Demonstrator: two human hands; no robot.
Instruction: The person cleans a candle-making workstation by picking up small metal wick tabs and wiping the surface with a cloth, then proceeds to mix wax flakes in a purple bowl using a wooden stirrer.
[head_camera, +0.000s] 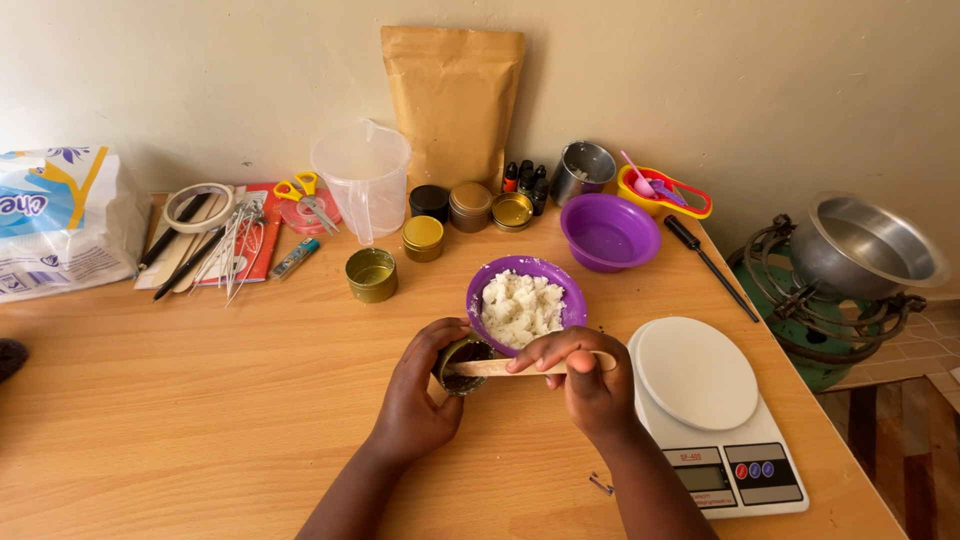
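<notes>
While the left hand (420, 385) wraps around a small dark tin (462, 362), fingers curled on its left side and thumb over the far rim, the right hand (590, 385) pinches a flat wooden stick (520, 366) between thumb and forefinger. Stick lies level across the tin's mouth, its left end on the tin's rim, its right end under the right fingers. Tin sits on the wooden table (200, 400), near the front middle, touching or just short of a purple bowl (527, 295) of white crumbly flakes right behind it. Tin contents look dark; cannot tell more.

Right of the hands: white kitchen scale (715, 410) with round platter, close to the right wrist. Small metal bit (600, 484) on the table near the right forearm.

Further back: empty purple bowl (608, 232), open gold tin (371, 274), closed gold tin (422, 237), two more lidded tins and a loose lid by a clear measuring jug (364, 178), brown paper pouch (452, 100) upright against the wall, small dropper bottles (525, 178), steel cup (583, 170), yellow measuring cups (662, 190) with a pink spoon.

Back left: tape roll (198, 206), scissors (305, 195), bundle of wicks (235, 245), white plastic bag (60, 220). Off the table at right, a steel pot (862, 245) on a gas burner.
</notes>
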